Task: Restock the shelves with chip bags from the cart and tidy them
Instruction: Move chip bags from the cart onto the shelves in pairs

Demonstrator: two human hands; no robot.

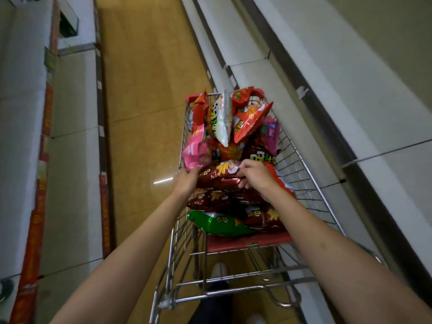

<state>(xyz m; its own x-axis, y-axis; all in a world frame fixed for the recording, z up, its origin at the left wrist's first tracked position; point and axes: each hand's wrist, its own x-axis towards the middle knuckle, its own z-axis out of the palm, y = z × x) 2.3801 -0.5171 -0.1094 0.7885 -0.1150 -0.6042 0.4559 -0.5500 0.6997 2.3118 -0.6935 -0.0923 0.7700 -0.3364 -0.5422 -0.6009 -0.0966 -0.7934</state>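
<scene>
Cart handle (233,293) is sitting nearest, with the red seat flap (247,242) just beyond it. Past that, a green bag (219,224) and two dark maroon bags (210,201) are lying flat in the near end of the cart (301,164).

Dark red chip bag (219,175) is lying on top of that pile, long axis running left to right, straight ahead of both hands. Left hand (185,181) is pressing against its left end, fingers reaching past toward a pink bag (195,152); whether they are curling round it, I cannot tell. Right hand (253,175) is gripping the right end, fingers wrapping over the top edge, thumb underneath. Both hands are about equally near; a two-handed lift looks like the likely next move.

Printing: yellow fries and a cartoon face are showing on the held bag; the script looks Korean, not legible. Farther off, orange-red bags (250,120) and a white bag (221,118) are standing upright.

Shelves (350,113) on the right are lying just beside the cart.
</scene>
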